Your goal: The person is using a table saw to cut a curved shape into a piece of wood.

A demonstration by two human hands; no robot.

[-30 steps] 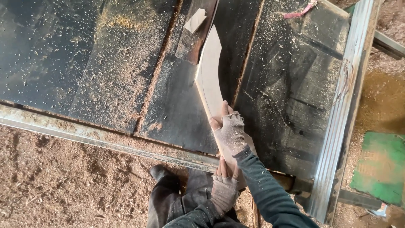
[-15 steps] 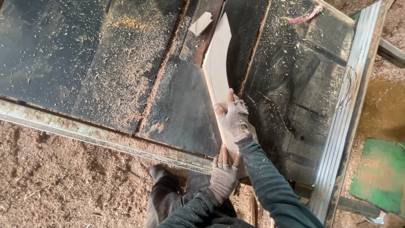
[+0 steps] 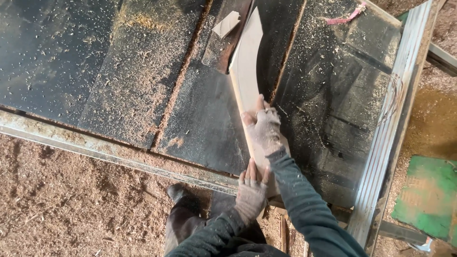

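Workpiece: a pale, curved wooden board (image 3: 248, 71) lies flat on the dark saw table (image 3: 95, 71), running from the top centre of the frame down to the lower centre.
Right hand: the right hand (image 3: 263, 129), in a dusty fingerless glove, presses palm-down on the middle of the board, fingers together and pointing toward the top of the frame.
Left hand: the left hand (image 3: 251, 188), gloved likewise, rests flat against the board's near end at the table edge, fingers extended and close together.
Table surface: dark panels coated with sawdust, thickest along the seams at upper centre.
Offcut: a small pale wood scrap (image 3: 226, 24) lies just left of the board's far end.
Rail: a metal edge rail (image 3: 390, 128) runs down the right side of the frame.
Floor: sawdust covers the ground at lower left; a green panel (image 3: 428, 197) sits at lower right.
Rag: a pink strip (image 3: 346, 15) lies at upper right.
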